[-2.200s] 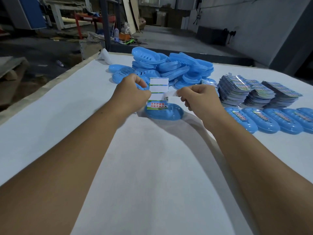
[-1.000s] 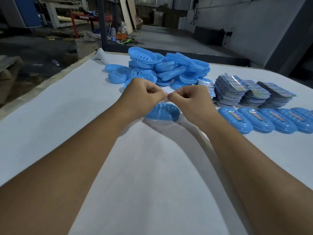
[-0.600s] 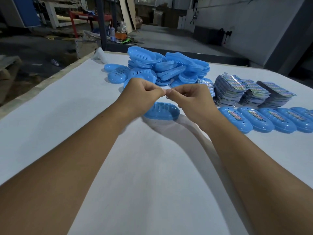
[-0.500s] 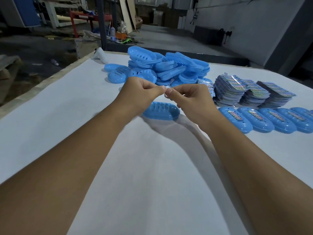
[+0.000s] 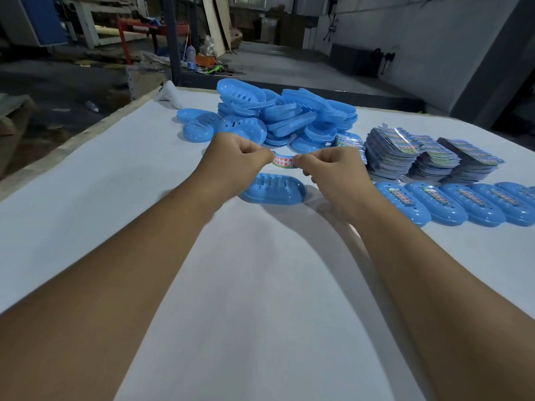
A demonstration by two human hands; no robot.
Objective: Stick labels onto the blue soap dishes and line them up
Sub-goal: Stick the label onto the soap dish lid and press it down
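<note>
A label is pinched at its left end by the left hand and at its right end by the right hand, stretched just above a soap dish on the table. Labelled dishes are lined up at right.

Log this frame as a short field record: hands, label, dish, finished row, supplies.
left hand: pinches left end of label
right hand: pinches right end of label
label: stretched between both hands, printed side up, above the dish, not yet stuck
dish: slotted, unlabelled, on the table below the hands
labelled row: dishes side by side at right
pile: unlabelled dishes at the back
label stacks: behind the row
</note>
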